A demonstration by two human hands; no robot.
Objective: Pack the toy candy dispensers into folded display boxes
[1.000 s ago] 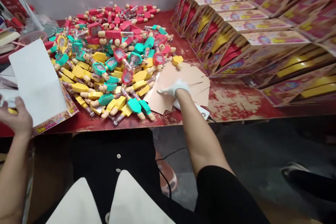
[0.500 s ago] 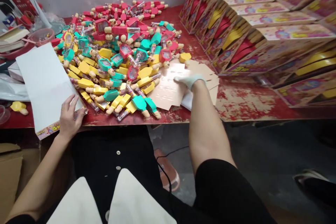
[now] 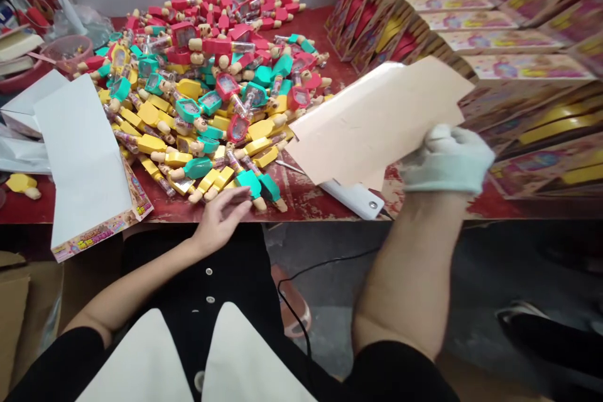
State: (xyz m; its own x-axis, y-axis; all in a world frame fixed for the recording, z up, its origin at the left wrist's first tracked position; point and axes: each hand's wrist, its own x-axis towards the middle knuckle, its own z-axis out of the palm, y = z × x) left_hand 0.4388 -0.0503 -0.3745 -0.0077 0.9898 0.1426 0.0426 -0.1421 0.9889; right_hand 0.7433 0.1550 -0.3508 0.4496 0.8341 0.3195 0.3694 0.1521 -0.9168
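My right hand (image 3: 447, 154), in a pale work glove, is closed on the edge of a tan die-cut cardboard sheet (image 3: 377, 122), which is tilted up off the table. My left hand (image 3: 223, 217) is bare and hovers at the table's front edge, fingers apart, holding nothing. Its fingertips are beside a teal plastic toy (image 3: 249, 184) with a beige knob; whether they touch it I cannot tell. To the left, a white-faced carton (image 3: 89, 163) with a printed edge lies partly over the table's edge. Under the sheet shows a white corded device (image 3: 355, 200).
A large pile of red, teal and yellow toys (image 3: 198, 100) covers the table's middle. Stacked printed display boxes (image 3: 527, 69) filled with toys stand at the right. A pink basket (image 3: 68, 50) sits at the left. Someone's shoe (image 3: 522, 311) shows on the floor.
My right hand has lifted the cardboard sheet from the table and moved right, uncovering the white device. My left hand has let go of the carton and moved right toward the toys.
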